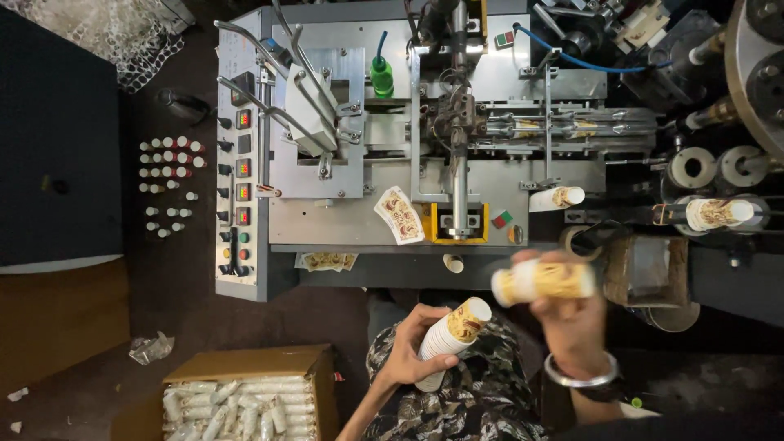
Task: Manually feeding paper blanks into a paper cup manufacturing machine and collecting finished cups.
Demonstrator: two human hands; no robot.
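My left hand (406, 347) grips a stack of printed paper cups (454, 329) over my lap, its open end tilted up to the right. My right hand (572, 314), with a metal bangle on the wrist, holds a second, shorter stack of paper cups (543, 281) sideways; it is blurred. Both stacks hang just in front of a grey cup-forming machine (327, 224). A flat printed cup blank (399, 216) lies on the machine's deck.
A cardboard box (245, 365) filled with wrapped cup sleeves stands at lower left. The machine's control panel (239, 192) faces left. Small bottles (170, 184) stand on the floor. Finished cups (719, 213) sit on mandrels at right. A green bottle (380, 75) rests on the machine.
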